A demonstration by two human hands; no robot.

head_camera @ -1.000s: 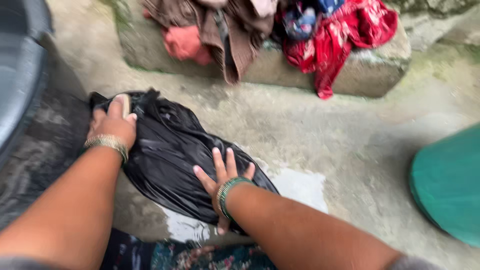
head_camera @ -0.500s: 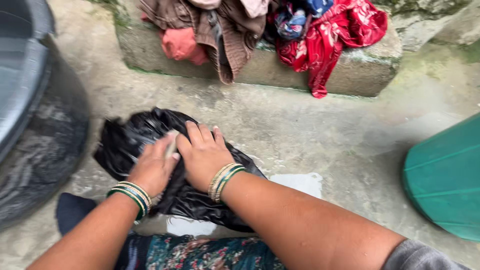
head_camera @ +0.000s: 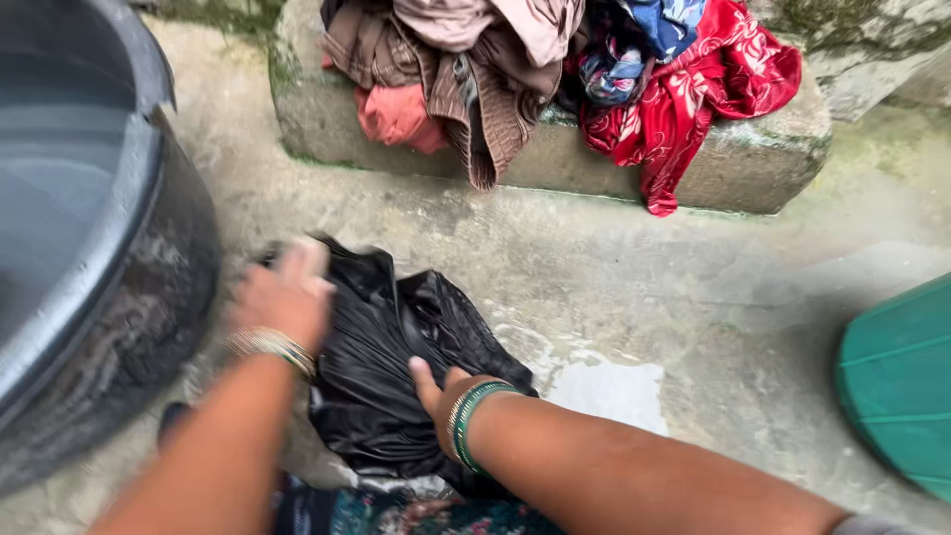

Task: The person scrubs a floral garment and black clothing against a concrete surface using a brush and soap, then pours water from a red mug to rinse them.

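Observation:
A wet black cloth [head_camera: 396, 367] lies bunched on the concrete floor in front of me. My left hand [head_camera: 282, 297], blurred by motion, presses on the cloth's far left end and seems to clutch a small pale bar [head_camera: 309, 256]. My right hand [head_camera: 441, 396] grips the near side of the cloth, thumb up and fingers dug into the folds. Both wrists carry bangles.
A big dark grey tub [head_camera: 99, 248] stands close on the left. Behind the cloth a stone block [head_camera: 753, 163] holds a heap of brown clothes [head_camera: 475, 79] and red clothes [head_camera: 693, 89]. A green tub [head_camera: 901, 386] is at the right edge. A soapy puddle [head_camera: 604, 386] wets the floor.
My hands, together at the cloth's middle half a second ago, have parted: the left swept out to the far left end, the right pulled back to the near edge.

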